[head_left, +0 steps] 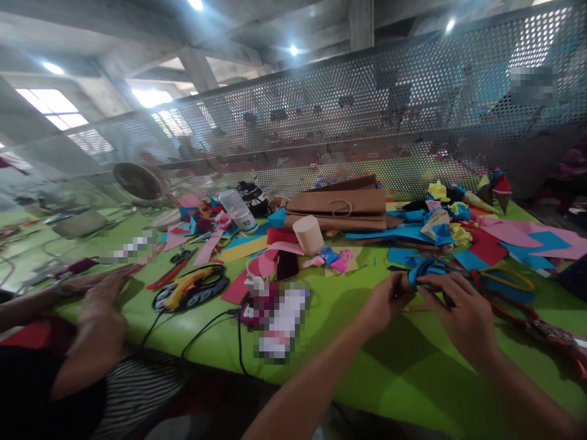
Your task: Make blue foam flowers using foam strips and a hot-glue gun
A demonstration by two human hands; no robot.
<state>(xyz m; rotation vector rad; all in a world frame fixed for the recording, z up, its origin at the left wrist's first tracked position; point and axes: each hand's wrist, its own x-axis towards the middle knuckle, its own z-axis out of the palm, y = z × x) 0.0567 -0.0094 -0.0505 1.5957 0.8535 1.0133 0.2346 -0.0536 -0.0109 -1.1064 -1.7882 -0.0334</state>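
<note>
My left hand and my right hand meet over the green table, both with fingers pinched on a curled piece of blue paper. The paper forms a small roll between my fingertips. Yellow-handled scissors lie just right of my right hand. Sheets of blue, red and pink paper lie beyond my hands.
A co-worker's hands rest at the left table edge. A yellow glue gun on a black stand, cables, a paper roll, brown paper bags, a plastic cup and a fan are about. A perforated metal screen backs the table.
</note>
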